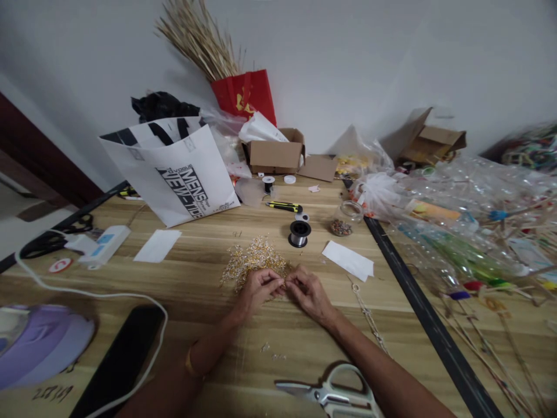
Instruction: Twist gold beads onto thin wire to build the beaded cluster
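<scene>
My left hand [263, 288] and my right hand [307, 290] meet fingertip to fingertip over the middle of the wooden table, both pinched closed. What sits between the fingers is too small to make out. Just behind my left hand spreads a tangled heap of gold and silvery beads [252, 258], partly covered by its fingers. A spool of clear line [299, 233] stands beyond my right hand. Nearer to me lie a few small bead pieces [278, 356] and a pair of scissors [343, 392] with pale handles, beside my right forearm. A beaded cord [368, 313] runs along that forearm.
Behind are a yellow-black box cutter [284, 206], a glass jar of beads [346, 219] and a white paper bag [174, 174]. Plastic bottles [470, 232] crowd the right. A power strip [104, 247], white cable [108, 295] and black phone-like slab [119, 357] lie left.
</scene>
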`<state>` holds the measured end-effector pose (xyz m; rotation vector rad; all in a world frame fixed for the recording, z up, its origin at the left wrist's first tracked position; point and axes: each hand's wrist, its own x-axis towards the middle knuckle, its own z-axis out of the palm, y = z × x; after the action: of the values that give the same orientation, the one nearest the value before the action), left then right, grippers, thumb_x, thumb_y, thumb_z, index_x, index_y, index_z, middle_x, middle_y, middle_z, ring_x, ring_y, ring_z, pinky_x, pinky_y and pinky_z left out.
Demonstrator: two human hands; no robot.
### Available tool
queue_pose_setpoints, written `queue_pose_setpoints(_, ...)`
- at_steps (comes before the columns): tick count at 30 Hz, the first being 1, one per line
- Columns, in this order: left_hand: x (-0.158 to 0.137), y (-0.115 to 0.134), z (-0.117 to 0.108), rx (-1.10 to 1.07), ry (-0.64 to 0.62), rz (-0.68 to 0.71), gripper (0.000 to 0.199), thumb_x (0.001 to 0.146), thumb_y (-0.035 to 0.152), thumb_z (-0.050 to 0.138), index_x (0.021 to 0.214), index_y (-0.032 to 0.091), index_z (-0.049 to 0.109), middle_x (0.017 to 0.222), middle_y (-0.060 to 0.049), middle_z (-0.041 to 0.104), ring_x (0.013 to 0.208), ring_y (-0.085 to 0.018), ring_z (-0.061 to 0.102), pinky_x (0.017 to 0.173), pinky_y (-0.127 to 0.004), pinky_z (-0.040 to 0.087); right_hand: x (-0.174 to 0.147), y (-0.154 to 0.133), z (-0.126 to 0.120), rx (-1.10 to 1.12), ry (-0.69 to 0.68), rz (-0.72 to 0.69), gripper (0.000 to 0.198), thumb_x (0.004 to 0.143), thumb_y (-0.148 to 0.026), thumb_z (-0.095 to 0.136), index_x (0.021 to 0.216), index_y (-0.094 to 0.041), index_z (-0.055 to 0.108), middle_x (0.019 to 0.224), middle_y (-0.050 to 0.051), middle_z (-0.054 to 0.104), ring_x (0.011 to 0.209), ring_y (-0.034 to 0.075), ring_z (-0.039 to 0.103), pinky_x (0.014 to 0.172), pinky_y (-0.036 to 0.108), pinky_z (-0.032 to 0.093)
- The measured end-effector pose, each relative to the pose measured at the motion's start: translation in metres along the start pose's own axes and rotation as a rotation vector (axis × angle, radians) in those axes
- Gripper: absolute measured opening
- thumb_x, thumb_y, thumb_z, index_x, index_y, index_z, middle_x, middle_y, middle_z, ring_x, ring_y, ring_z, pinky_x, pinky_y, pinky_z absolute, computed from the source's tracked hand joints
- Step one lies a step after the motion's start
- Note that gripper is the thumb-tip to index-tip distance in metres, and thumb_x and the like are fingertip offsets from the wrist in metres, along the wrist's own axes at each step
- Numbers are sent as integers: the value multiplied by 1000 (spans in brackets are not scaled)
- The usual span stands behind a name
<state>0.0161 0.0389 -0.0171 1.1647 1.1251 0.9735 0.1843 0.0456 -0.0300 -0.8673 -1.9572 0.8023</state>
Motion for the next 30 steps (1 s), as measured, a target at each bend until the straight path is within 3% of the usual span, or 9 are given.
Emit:
queue_pose_setpoints(15, 0, 1, -5, 37, -47, 0, 25, 64, 34, 71, 64, 11, 61, 58, -1, 63, 55, -11, 57, 57, -23, 45, 2, 0, -1, 25, 13, 3, 17, 89, -26, 47, 77, -18, 55, 70, 2, 50, 63, 14, 47, 59, 25, 37)
queue_pose_setpoints(22, 1, -6, -6, 111, -71, 92, 17, 67, 28, 68, 65, 12, 63, 59, -1, 61, 55, -10, 54, 55, -20, 40, 2, -2, -1, 30, 27, 6, 17, 90, -25, 45, 76, -18, 53, 70, 1, 49, 64, 14, 46, 59, 25, 36)
queue_pose_setpoints(30, 0, -2, -3, 96, 36, 151, 12, 63, 23, 71, 65, 12, 67, 65, -3, 66, 62, -13, 58, 60, -23, 44, 2, -1, -1, 33, 16, 8, 16, 90, -25, 45, 78, -17, 54, 71, 1, 48, 65, 14, 46, 60, 25, 36)
